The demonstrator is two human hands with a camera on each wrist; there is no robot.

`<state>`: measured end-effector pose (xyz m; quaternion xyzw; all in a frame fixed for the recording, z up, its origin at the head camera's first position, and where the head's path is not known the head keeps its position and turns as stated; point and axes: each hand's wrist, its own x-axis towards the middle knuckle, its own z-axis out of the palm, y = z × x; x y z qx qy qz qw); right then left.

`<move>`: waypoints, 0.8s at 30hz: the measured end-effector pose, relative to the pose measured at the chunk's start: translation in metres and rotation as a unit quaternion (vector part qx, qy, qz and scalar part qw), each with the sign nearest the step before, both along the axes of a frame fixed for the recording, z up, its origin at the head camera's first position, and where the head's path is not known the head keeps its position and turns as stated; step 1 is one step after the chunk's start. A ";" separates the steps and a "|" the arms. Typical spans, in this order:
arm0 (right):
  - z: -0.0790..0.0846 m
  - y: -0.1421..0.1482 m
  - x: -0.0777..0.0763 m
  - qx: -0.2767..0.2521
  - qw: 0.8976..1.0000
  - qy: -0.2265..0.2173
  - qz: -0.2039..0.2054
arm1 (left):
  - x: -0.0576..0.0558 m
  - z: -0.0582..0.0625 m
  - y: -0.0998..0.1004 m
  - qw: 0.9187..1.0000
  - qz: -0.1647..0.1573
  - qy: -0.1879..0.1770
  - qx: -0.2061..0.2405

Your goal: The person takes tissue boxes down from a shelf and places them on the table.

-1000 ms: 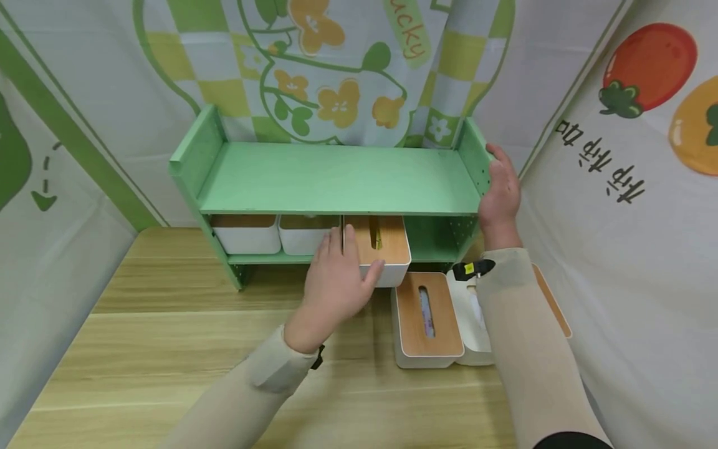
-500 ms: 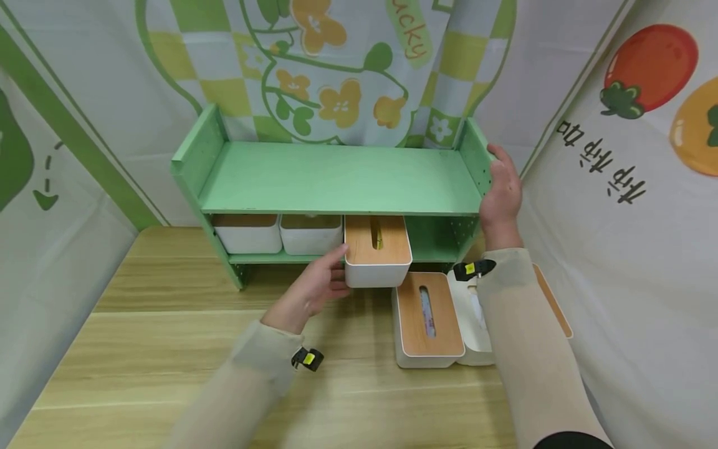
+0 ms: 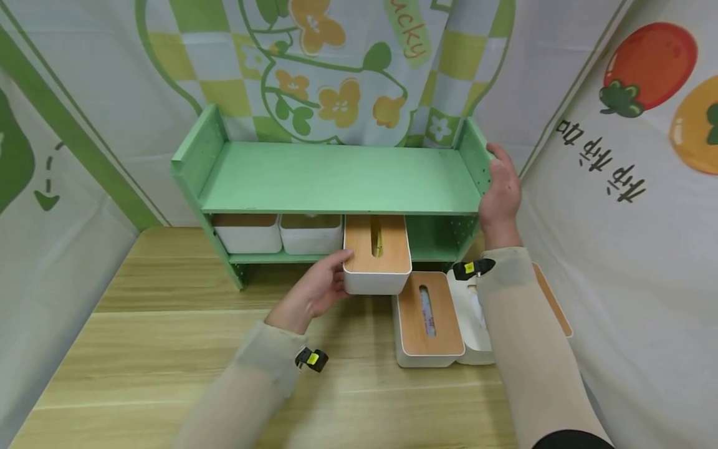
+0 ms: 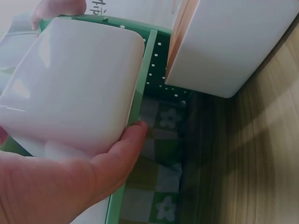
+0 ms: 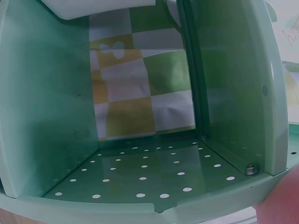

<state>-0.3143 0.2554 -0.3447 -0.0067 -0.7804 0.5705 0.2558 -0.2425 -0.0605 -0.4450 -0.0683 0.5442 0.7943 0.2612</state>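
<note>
My left hand [image 3: 315,287] grips the left side of a white tissue box [image 3: 377,282] with a slotted wooden lid, thumb at the lid's edge and fingers along the side. Something yellow shows through the slot. The box sticks out of the lower level of a green shelf [image 3: 336,178]. In the left wrist view, the hand [image 4: 70,184] lies against the smooth white box [image 4: 77,84]. My right hand [image 3: 500,196] holds the shelf's right side panel [image 3: 475,156]; only a bit of this hand [image 5: 282,203] shows in the right wrist view.
Two more boxes, a left one [image 3: 247,236] and a middle one [image 3: 311,237], sit on the lower shelf. On the table [image 3: 168,349], a wooden-lidded box [image 3: 432,346] stands beside a white container [image 3: 473,349], partly hidden by my right arm. A printed cloth wall [image 3: 611,262] is close on the right.
My left hand has gone from lying flat over the box's front left corner to gripping its left side. The box has come slightly further forward. My right hand stays on the panel.
</note>
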 end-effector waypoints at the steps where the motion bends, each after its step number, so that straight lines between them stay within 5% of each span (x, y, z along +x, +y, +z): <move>1: 0.000 0.000 0.000 0.001 1.000 0.001 0.000 | -0.002 0.000 0.001 1.000 0.002 0.000 0.000; 6: 0.000 -0.001 0.000 0.007 1.000 0.007 -0.001 | -0.010 -0.002 0.003 1.000 0.006 -0.012 -0.007; 11: 0.000 0.000 -0.002 0.006 1.000 0.000 -0.002 | -0.011 -0.003 -0.001 1.000 -0.025 -0.018 -0.002; 24: -0.001 0.001 -0.003 0.000 1.000 -0.002 0.001 | 0.009 -0.008 -0.012 0.997 -0.079 0.000 0.009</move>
